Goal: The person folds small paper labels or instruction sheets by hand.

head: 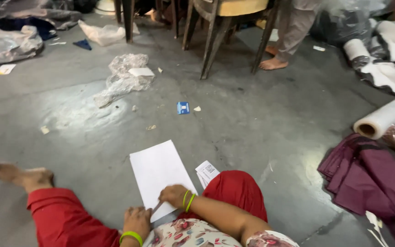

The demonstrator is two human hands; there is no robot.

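On grey floor, both hands [173, 194] pinching white sheet [158, 171], maroon cloth [371, 180] nearby

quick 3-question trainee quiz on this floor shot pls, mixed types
1. True or false: the right hand rests on the white sheet lying on the floor.
2. What lies just right of the sheet? A) a small printed slip B) a pair of scissors C) a cup
3. Fill in: the plastic film roll lies above a heap of ____ cloth.

Key: 1 true; 2 A, the small printed slip; 3 maroon.
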